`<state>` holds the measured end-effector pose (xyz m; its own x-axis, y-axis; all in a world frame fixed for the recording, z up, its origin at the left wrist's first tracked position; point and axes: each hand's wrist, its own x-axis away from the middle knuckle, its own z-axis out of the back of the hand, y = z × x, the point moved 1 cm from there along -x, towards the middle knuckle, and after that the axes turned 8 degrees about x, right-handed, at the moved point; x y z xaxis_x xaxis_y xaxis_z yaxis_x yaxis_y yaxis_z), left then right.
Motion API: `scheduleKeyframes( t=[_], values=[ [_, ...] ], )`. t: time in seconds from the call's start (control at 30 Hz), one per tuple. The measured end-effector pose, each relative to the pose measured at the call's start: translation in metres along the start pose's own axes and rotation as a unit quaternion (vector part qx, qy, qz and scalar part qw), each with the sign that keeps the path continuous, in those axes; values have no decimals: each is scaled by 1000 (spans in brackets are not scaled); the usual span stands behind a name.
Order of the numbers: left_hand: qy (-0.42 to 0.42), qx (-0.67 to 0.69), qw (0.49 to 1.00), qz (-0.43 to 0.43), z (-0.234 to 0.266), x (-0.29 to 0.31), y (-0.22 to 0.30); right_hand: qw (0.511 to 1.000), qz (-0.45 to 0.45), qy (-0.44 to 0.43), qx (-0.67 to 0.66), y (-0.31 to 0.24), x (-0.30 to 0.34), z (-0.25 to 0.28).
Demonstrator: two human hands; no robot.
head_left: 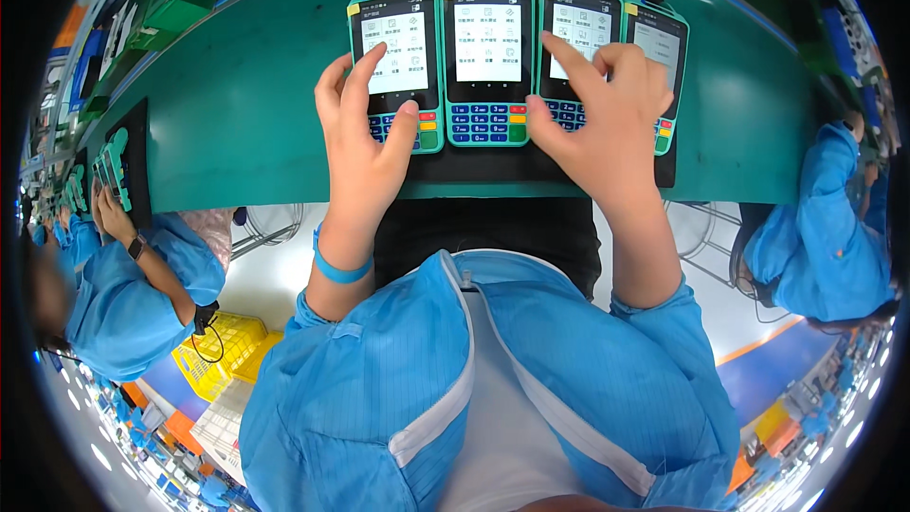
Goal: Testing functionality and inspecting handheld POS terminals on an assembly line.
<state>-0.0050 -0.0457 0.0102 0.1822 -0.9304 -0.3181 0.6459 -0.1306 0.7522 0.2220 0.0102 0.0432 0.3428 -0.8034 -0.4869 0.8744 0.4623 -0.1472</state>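
Observation:
Several card payment terminals with teal casings stand side by side on a black mat (493,169), their screens lit with icons or lists. My left hand (368,147) is over the leftmost terminal (417,52), index fingertip at its screen and thumb by its keypad, fingers apart. Between my hands is a second terminal (487,43), its screen and blue keypad in full sight. Over the third terminal (580,14) my right hand (607,118) spreads its fingers, index at the screen's left edge and thumb near the keypad. It partly hides the rightmost terminal (675,28). Neither hand holds anything.
The mat lies on a green worktable (246,104). At the left a co-worker (133,303) in blue has a hand at another terminal (112,166). A second person (825,237) sits at the right. A yellow basket (213,365) is on the floor behind left.

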Motion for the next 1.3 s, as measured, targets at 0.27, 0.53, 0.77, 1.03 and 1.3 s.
scheduleKeyframes(
  t=[0.27,0.53,0.77,1.03,1.3],
  values=[
    [13,73,997,6,0,2,1,998,65,-13,-11,-30,-12,-15],
    [8,65,998,-1,3,-1,-3,998,-18,25,45,12,0,11],
    [0,2,1000,-15,2,-7,2,997,-46,19,65,38,11,11],
    [-13,-37,999,4,0,-8,13,997,-58,4,56,32,5,9],
    [-15,-80,997,5,-4,-9,21,997,-56,21,42,34,9,7]
  ],
)
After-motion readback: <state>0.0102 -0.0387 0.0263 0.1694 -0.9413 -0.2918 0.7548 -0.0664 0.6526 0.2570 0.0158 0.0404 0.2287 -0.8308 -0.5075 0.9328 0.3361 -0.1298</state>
